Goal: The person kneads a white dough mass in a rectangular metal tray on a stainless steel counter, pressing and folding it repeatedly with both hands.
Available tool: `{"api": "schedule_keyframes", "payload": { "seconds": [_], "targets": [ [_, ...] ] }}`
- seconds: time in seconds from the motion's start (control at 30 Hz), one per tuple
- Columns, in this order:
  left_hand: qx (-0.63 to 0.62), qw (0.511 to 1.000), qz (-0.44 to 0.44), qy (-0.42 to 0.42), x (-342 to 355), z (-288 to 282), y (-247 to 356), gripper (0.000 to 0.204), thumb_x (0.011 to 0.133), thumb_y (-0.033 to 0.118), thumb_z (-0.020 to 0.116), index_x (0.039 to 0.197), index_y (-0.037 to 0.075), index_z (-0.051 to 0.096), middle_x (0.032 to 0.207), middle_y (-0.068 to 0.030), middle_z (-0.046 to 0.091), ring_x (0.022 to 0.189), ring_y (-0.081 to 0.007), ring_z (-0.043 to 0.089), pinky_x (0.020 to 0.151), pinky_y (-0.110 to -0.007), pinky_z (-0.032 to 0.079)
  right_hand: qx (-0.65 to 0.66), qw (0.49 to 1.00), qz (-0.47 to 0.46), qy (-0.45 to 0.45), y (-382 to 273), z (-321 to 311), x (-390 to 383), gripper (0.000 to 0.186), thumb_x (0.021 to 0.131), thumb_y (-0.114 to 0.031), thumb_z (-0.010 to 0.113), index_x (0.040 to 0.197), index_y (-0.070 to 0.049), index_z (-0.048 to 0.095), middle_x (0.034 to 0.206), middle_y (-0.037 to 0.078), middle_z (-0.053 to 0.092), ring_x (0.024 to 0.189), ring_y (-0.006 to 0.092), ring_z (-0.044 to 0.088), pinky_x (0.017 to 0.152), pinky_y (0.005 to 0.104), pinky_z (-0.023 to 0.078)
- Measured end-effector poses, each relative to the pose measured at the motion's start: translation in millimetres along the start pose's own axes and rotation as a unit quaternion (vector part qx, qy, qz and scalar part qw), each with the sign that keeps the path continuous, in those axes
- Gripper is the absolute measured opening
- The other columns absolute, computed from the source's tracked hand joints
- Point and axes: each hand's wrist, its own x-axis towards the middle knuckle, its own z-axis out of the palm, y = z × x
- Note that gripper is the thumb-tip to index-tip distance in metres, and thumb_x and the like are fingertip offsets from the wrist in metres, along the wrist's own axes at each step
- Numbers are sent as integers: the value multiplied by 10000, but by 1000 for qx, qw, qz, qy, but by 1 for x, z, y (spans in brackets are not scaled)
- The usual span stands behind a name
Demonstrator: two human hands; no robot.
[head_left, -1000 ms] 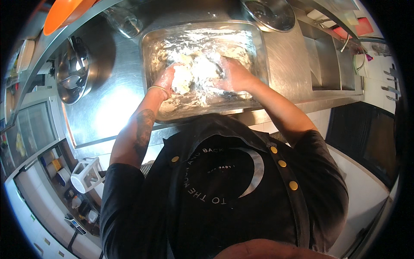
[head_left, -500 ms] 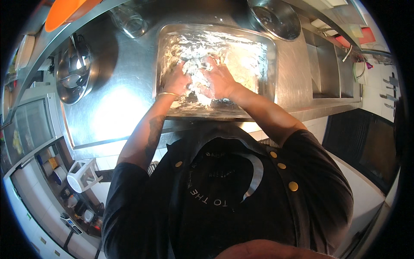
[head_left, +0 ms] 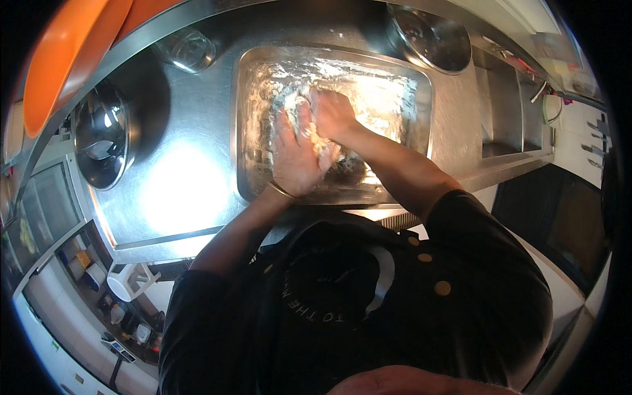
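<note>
A large steel tray (head_left: 418, 135) smeared with white flour and pasty residue sits on the steel counter. My left hand (head_left: 295, 155) lies over a lump of pale, floury dough (head_left: 322, 145) at the tray's left-middle, its fingers spread and pointing forward. My right hand (head_left: 332, 112) is just beside and above it, fingers curled down into the dough, partly hiding it.
A steel bowl with utensils (head_left: 102, 131) stands left, a glass container (head_left: 184, 49) and another steel bowl (head_left: 428, 39) behind. An orange vessel (head_left: 62, 62) is on the overhead shelf at upper left. A steel sink (head_left: 497, 105) is at right, a white stool (head_left: 128, 283) below left.
My left hand has moved from the dough's side to lying over it with fingers spread. My right hand has moved slightly forward and left. The dough now looks more bunched under both hands.
</note>
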Motion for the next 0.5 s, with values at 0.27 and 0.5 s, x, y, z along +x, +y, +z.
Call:
{"api": "schedule_keyframes", "payload": {
  "seconds": [0.27, 0.5],
  "targets": [
    [153, 987, 38, -17, 0, 10, 20, 969, 799, 362, 776, 1593, 86, 294, 1412, -284, 429, 1217, -495, 482, 1006, -656, 404, 128, 987, 96, 8, 0, -15, 32, 594, 982, -511, 487, 1288, -19, 620, 1160, 248, 713, 1116, 390, 685, 994, 460, 525],
    [-8, 997, -78, 6, -2, 7, -6, 614, 823, 308, 766, 1316, -27, 620, 1234, -343, 612, 1114, -468, 628, 967, -504, 514, 309, 950, 39, -16, 64, -29, -4, 774, 932, -640, 603, 1376, -6, 607, 1400, 296, 577, 1337, 373, 551, 1140, 435, 425]
  ]
}}
